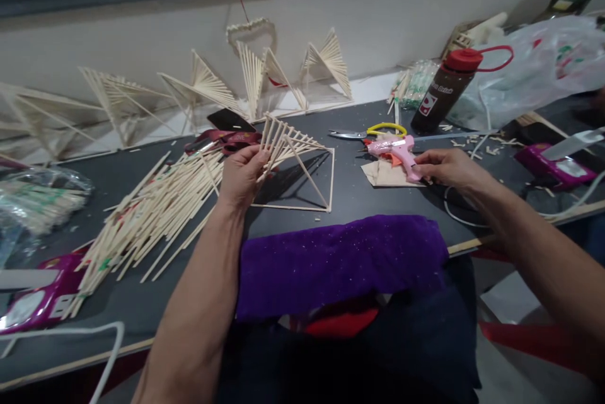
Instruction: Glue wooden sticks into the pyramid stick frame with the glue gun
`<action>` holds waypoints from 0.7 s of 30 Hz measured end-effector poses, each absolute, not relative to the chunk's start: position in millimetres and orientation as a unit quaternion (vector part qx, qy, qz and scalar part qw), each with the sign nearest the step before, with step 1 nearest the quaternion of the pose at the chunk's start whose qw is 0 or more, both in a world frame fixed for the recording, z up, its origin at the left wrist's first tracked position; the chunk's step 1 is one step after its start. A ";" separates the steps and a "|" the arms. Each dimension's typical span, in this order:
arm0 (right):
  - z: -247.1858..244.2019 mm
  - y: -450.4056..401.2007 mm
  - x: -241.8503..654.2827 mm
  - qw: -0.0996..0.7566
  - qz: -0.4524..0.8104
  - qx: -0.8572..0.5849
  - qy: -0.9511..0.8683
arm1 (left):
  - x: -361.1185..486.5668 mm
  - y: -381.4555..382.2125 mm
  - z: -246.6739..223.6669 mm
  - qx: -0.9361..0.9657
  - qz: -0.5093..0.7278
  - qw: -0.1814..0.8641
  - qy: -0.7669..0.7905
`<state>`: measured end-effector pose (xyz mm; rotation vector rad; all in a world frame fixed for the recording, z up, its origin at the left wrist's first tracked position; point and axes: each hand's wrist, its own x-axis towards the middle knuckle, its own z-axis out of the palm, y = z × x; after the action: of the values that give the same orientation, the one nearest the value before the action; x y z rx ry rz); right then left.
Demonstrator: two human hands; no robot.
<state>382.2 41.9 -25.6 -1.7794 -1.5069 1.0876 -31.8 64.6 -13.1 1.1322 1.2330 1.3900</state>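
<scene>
My left hand (243, 174) is closed around the upper left part of a wooden stick frame (307, 164), whose thin sticks fan out above a rectangular base on the dark table. At the right, my right hand (439, 166) has its fingers on the handle of a pink glue gun (397, 153). The glue gun lies over a piece of cardboard (385, 176), its nozzle pointing left. Just behind it are scissors (368, 132) with yellow handles. A heap of loose wooden sticks (161, 215) spreads left of the frame.
Several finished stick frames (208, 86) stand along the wall. A dark bottle with a red lid (444, 92) stands behind the glue gun, beside a plastic bag (534, 70). Purple cloth (340, 262) hangs at the front edge. A white cable (466, 218) loops at the right.
</scene>
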 end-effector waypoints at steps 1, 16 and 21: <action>-24.9 41.8 382.6 0.273 0.397 -0.668 -0.567 | -32.3 64.1 -12.4 0.460 0.561 0.470 0.502; 1.9 11.1 304.2 0.322 0.081 -0.527 -0.782 | -26.5 58.3 -5.1 0.465 0.521 0.506 0.506; 6.0 26.9 263.1 0.302 0.121 -0.462 -0.825 | -24.2 58.1 -4.4 0.462 0.541 0.493 0.500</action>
<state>263.1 26.9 6.0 -1.2242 -2.1881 0.3209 -24.2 58.1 -4.4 1.1209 1.2137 1.3124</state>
